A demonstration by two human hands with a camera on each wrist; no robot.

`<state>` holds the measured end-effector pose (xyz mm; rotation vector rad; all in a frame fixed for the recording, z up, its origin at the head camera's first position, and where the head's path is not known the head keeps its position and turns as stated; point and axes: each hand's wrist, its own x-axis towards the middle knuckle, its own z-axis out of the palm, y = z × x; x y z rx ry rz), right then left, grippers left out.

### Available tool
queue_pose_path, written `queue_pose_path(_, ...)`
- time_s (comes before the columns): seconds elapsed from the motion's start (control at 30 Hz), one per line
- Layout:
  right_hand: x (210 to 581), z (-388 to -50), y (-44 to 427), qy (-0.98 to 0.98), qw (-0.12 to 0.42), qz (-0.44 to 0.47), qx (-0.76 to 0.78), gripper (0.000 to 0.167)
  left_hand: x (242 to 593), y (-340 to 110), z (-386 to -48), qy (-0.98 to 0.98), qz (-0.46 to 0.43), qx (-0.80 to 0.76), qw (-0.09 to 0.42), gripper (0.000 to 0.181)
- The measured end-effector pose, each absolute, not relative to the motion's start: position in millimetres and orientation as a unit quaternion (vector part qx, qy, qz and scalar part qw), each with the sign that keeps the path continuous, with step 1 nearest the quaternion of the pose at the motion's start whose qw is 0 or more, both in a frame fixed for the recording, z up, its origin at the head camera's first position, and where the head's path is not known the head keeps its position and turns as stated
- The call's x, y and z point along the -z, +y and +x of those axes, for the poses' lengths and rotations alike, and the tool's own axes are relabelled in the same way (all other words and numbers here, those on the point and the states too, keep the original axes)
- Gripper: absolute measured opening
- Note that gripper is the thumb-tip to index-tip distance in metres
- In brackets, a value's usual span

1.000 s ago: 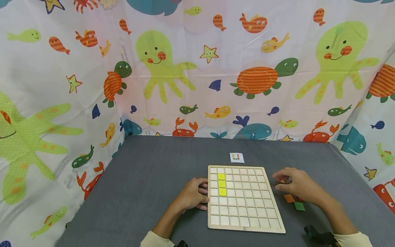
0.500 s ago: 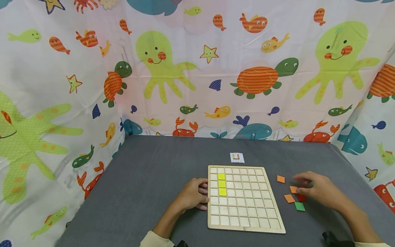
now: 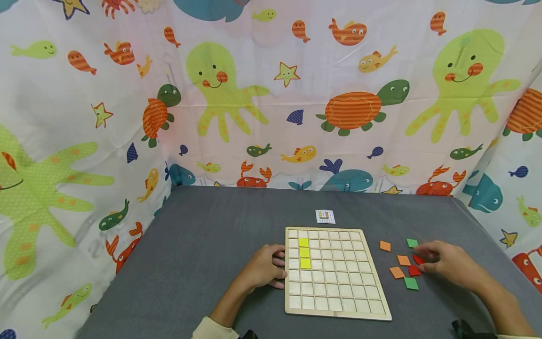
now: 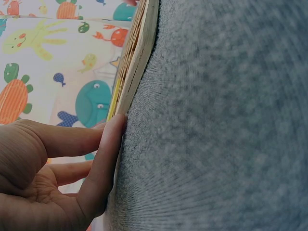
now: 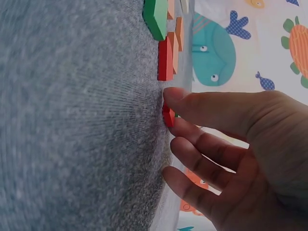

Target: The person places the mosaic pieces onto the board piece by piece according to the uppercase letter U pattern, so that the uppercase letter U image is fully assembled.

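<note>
Pinching a red tile (image 5: 168, 116) between thumb and forefinger, the right hand (image 3: 453, 263) on my feed sits right of the wooden board (image 3: 334, 278). Near it, also right of the board, I see another red tile (image 3: 414, 270), three orange tiles (image 3: 397, 272) and two green tiles (image 3: 411, 283) on the tabletop (image 3: 211, 226). I have the left hand (image 3: 264, 266) resting fairly straight fingers against the board's left edge. Three yellow tiles (image 3: 305, 252) line its second column; a card (image 3: 325, 216) lies just beyond it.

A white curtain (image 3: 271, 110) with cartoon sea animals (image 3: 353, 110) backs a grey table (image 3: 211, 226).
</note>
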<state>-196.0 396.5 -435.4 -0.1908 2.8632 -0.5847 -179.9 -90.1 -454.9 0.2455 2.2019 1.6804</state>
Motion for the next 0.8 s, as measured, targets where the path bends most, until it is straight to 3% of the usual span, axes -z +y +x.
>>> queue_pose_path(0.4, 436.9, -195.7, 398.0, 0.971, 0.119, -0.059, 0.198, 0.034, 453.9, -89.8, -179.5, 0.779, 0.086, -0.595, 0.179, 0.067)
queue_pose_path(0.8, 437.2, -194.6, 384.3, 0.974, 0.076, -0.072, 0.2, 0.042, 454.3, -90.3, -179.3, 0.779, 0.087, -0.594, 0.181, 0.068)
